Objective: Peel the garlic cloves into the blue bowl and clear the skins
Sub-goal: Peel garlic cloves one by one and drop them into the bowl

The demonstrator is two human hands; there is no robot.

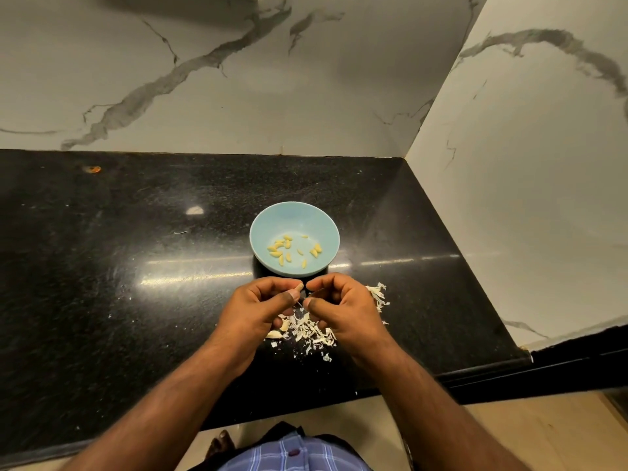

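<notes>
At the bottom of the frame a checked blue cloth (299,453) is showing at the person's waist, and both forearms are reaching up toward the middle. Just below centre the left hand (261,307) is curling its fingers and pinching a small garlic clove (299,287) at the fingertips; the clove is too small and too covered to tell which way its long axis is running. The right hand (343,307) is facing it, fingers curled, thumb and forefinger pinching a thin strand of skin (299,304) hanging between the two hands. Under and between the wrists a heap of pale garlic skins (311,329) is lying on the black countertop (119,283), spreading out to the right of the right hand, with an unpeeled clove (274,334) lying at its left edge. Just above the hands the blue bowl (295,215) is sitting at the centre, holding a scatter of yellow peeled cloves (289,251) pointing in mixed directions. Beyond, marbled white walls (238,96) are meeting in a corner at upper right.
</notes>
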